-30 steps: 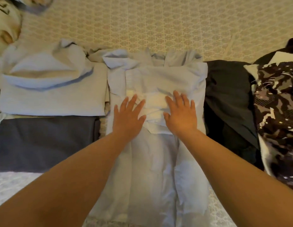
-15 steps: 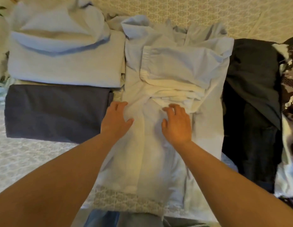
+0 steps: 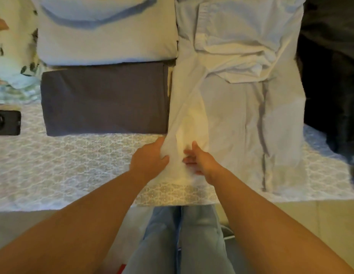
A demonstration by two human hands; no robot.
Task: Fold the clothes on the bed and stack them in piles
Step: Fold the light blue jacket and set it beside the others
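A pale blue shirt [image 3: 237, 107] lies lengthwise on the bed, its sleeves folded across the chest. My left hand [image 3: 150, 159] grips the shirt's lower left edge near the hem, thumb over the cloth. My right hand [image 3: 199, 161] is right beside it, fingers tucked under a fold of the same hem area. To the left sits a folded dark grey garment [image 3: 104, 99], and behind that a folded light blue garment [image 3: 106, 30].
The patterned bedspread [image 3: 63, 161] ends at the near bed edge, where my legs in blue jeans [image 3: 182, 240] stand. A black phone [image 3: 6, 122] lies at the far left. Dark clothes [image 3: 330, 76] are heaped at the right.
Both hands have slid down from the shirt's chest to its lower left hem and taken hold of the cloth. The view has tipped down toward the bed's near edge.
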